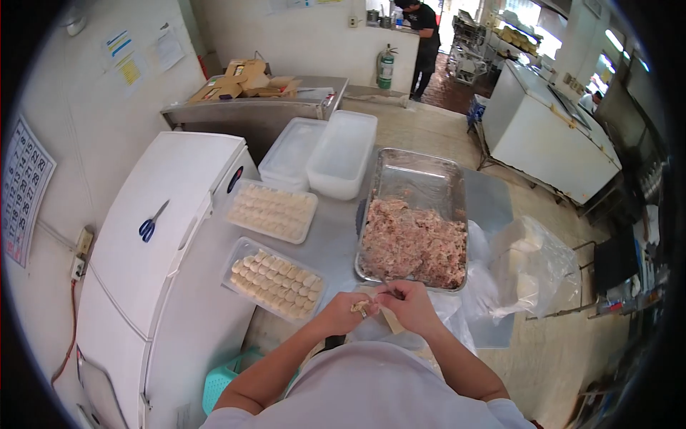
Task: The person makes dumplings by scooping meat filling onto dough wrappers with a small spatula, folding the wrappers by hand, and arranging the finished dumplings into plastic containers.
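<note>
Pale dough piece (359, 308) inside left grip (343, 313)

Work table (334, 227), broad, smooth-topped, grey, across centre of frame. Directly upon it:
- Tray (418, 163), large, rectangular, shiny metal, raised rim; right of centre, set lengthwise.
- Shallow container (321, 290), rectangular, translucent white plastic; lower left of centre, at a slant.
- Second shallow container (312, 217), same form and material; just beyond the first, left of centre.
- Two deep bins, rectangular, frosted white plastic, side by side at upper centre: left bin (291, 146), right bin (341, 154).
- Dark blue item (361, 214), mostly hidden; against left side of metal tray.
- Plastic sheeting (483, 286), clear, crumpled; lower right of centre, beside metal tray's near corner.
</note>
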Demonstrator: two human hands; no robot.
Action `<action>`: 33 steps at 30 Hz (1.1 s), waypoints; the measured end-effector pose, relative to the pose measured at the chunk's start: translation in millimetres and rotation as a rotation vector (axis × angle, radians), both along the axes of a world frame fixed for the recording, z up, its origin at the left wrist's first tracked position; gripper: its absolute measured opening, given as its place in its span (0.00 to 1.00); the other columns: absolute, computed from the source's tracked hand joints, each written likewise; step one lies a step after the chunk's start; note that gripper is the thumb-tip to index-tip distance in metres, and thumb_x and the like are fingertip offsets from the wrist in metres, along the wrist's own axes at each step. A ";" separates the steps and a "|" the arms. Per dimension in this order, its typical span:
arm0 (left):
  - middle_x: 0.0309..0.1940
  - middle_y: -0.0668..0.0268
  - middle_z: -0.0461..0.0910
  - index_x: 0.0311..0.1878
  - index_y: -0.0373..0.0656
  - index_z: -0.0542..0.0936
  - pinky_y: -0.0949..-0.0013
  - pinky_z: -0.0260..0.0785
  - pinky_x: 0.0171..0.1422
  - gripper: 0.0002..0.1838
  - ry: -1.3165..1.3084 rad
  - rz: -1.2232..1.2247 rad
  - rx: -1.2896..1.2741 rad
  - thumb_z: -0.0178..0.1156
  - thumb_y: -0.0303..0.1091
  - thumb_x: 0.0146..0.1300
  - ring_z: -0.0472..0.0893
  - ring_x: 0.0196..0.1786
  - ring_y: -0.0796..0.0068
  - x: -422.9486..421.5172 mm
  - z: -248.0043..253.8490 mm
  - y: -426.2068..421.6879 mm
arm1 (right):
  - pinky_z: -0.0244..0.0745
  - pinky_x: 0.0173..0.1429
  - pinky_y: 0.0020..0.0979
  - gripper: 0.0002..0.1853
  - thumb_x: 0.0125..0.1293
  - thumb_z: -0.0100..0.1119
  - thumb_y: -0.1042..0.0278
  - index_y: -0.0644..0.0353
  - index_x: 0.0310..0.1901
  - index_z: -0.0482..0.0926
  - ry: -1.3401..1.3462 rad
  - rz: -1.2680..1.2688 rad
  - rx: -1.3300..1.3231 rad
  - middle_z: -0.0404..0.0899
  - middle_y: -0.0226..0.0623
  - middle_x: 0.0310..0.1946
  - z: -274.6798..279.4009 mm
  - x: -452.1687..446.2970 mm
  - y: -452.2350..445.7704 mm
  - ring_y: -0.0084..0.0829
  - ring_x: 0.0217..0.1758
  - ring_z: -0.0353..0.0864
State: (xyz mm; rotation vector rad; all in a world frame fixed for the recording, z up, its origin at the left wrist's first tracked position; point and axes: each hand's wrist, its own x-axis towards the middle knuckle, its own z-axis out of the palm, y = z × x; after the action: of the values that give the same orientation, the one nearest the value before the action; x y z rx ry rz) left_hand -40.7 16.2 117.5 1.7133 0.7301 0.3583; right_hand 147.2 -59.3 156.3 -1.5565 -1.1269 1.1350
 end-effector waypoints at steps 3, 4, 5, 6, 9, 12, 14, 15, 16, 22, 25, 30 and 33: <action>0.28 0.62 0.84 0.39 0.36 0.85 0.66 0.71 0.39 0.15 -0.009 0.124 -0.067 0.66 0.41 0.71 0.76 0.31 0.76 -19.4 -20.7 6.7 | 0.66 0.33 0.25 0.09 0.65 0.69 0.71 0.67 0.43 0.86 -0.019 -0.019 -0.034 0.78 0.26 0.25 -7.7 2.4 2.7 0.15 0.29 0.71; 0.29 0.62 0.85 0.40 0.36 0.86 0.67 0.72 0.39 0.13 0.012 0.200 -0.130 0.66 0.39 0.70 0.77 0.32 0.77 -27.8 -32.8 11.7 | 0.66 0.34 0.24 0.09 0.65 0.69 0.71 0.67 0.42 0.86 0.003 -0.034 -0.051 0.78 0.25 0.25 -13.6 2.0 1.8 0.15 0.29 0.71; 0.30 0.62 0.85 0.40 0.36 0.86 0.67 0.72 0.39 0.12 0.032 0.274 -0.195 0.65 0.37 0.70 0.77 0.32 0.78 -38.0 -46.5 17.6 | 0.66 0.34 0.24 0.08 0.65 0.69 0.71 0.67 0.41 0.86 0.025 -0.051 -0.070 0.78 0.25 0.26 -19.7 1.2 0.5 0.15 0.29 0.71; 0.31 0.62 0.86 0.41 0.35 0.86 0.68 0.72 0.40 0.11 0.051 0.348 -0.261 0.65 0.35 0.69 0.77 0.32 0.79 -48.3 -53.1 21.0 | 0.70 0.37 0.24 0.08 0.66 0.68 0.72 0.67 0.42 0.86 0.036 -0.028 -0.087 0.81 0.28 0.28 -26.5 1.5 -0.8 0.17 0.32 0.75; 0.33 0.60 0.87 0.40 0.35 0.87 0.67 0.74 0.38 0.08 -0.054 0.792 -0.317 0.63 0.30 0.66 0.80 0.31 0.77 -74.5 -38.6 36.5 | 0.75 0.42 0.24 0.08 0.67 0.67 0.74 0.69 0.43 0.85 0.082 0.001 -0.127 0.85 0.31 0.31 -39.6 -6.6 -3.1 0.19 0.36 0.81; 0.25 0.65 0.80 0.32 0.37 0.85 0.69 0.68 0.31 0.19 -0.020 0.973 0.187 0.64 0.43 0.73 0.75 0.25 0.78 -125.1 -87.2 85.1 | 0.73 0.40 0.23 0.09 0.67 0.67 0.71 0.70 0.42 0.85 0.135 -0.025 -0.148 0.84 0.30 0.30 -39.7 -20.1 -3.9 0.17 0.33 0.78; 0.28 0.62 0.82 0.34 0.34 0.85 0.64 0.70 0.34 0.18 0.153 1.056 0.184 0.64 0.41 0.71 0.79 0.29 0.73 -152.2 -62.9 115.5 | 0.74 0.42 0.23 0.10 0.68 0.65 0.71 0.71 0.43 0.84 0.137 -0.024 -0.164 0.85 0.32 0.31 -41.2 -26.0 -3.2 0.18 0.35 0.80; 0.31 0.60 0.84 0.35 0.32 0.84 0.61 0.72 0.36 0.17 0.345 1.039 0.070 0.64 0.40 0.70 0.81 0.32 0.69 -166.2 -44.7 127.8 | 0.74 0.42 0.23 0.10 0.69 0.65 0.72 0.72 0.43 0.84 0.130 -0.023 -0.172 0.85 0.32 0.31 -41.7 -29.1 -2.1 0.18 0.35 0.80; 0.30 0.59 0.84 0.35 0.32 0.84 0.61 0.73 0.37 0.16 0.305 1.009 0.001 0.63 0.39 0.70 0.82 0.32 0.68 -183.7 -51.7 141.4 | 0.74 0.42 0.23 0.10 0.69 0.65 0.72 0.72 0.43 0.84 0.122 -0.023 -0.179 0.85 0.33 0.31 -42.2 -31.9 -1.0 0.18 0.35 0.80; 0.36 0.49 0.87 0.41 0.34 0.86 0.54 0.76 0.49 0.18 0.476 0.767 0.143 0.67 0.43 0.64 0.87 0.42 0.54 -220.2 -84.3 196.2 | 0.75 0.42 0.23 0.10 0.70 0.63 0.72 0.72 0.44 0.84 0.124 -0.031 -0.207 0.86 0.33 0.32 -39.0 -44.8 1.0 0.19 0.35 0.81; 0.40 0.48 0.87 0.43 0.35 0.86 0.53 0.77 0.53 0.20 0.728 0.672 0.306 0.68 0.46 0.63 0.86 0.47 0.49 -205.6 -77.8 200.2 | 0.74 0.42 0.23 0.09 0.71 0.63 0.72 0.72 0.45 0.84 0.118 -0.059 -0.226 0.86 0.33 0.32 -39.9 -52.4 -0.8 0.19 0.35 0.81; 0.44 0.50 0.87 0.45 0.37 0.87 0.54 0.78 0.57 0.22 0.928 0.568 0.289 0.69 0.48 0.61 0.86 0.52 0.50 -191.7 -73.9 205.1 | 0.74 0.41 0.22 0.10 0.70 0.63 0.73 0.72 0.46 0.83 0.116 -0.106 -0.252 0.85 0.33 0.32 -41.4 -60.5 -5.3 0.19 0.35 0.81; 0.45 0.49 0.87 0.46 0.38 0.87 0.54 0.78 0.58 0.23 0.898 0.534 0.207 0.70 0.50 0.60 0.86 0.52 0.50 -200.8 -80.0 216.3 | 0.74 0.41 0.22 0.10 0.70 0.63 0.73 0.73 0.46 0.83 0.139 -0.143 -0.257 0.85 0.33 0.31 -47.4 -60.3 -10.2 0.19 0.35 0.81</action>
State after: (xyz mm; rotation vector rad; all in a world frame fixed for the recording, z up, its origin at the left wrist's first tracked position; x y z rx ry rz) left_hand -241.5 232.5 37.5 1.8336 1.8741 -0.0075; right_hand 86.9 -69.5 108.9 -1.6949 -0.7882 1.3070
